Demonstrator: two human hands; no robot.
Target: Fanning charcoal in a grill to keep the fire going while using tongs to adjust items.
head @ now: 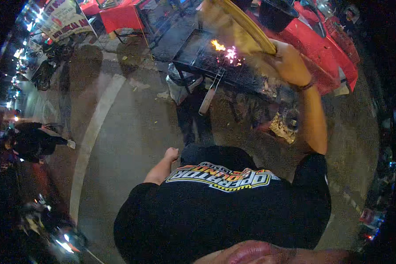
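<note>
My right hand (288, 64) is raised over the right part of a charcoal grill (198, 64), shut on the edge of a yellowish hand fan (250, 26), blurred by motion. Flames and glowing coals (231, 54) show in the dark metal grill trough. A wire grilling basket with a wooden handle (208, 100) rests on the grill, its handle sticking out over the front edge towards me. My left hand (172, 154) hangs low by my left side, away from the grill, with its fingers curled; nothing is seen in it.
Red-covered tables (122, 19) (316, 46) stand behind and right of the grill. A plastic bag (180, 87) hangs at its front left leg. A printed banner (64, 19), a motorcycle (64, 241) with its light on and a person in dark clothes (36, 142) are at left.
</note>
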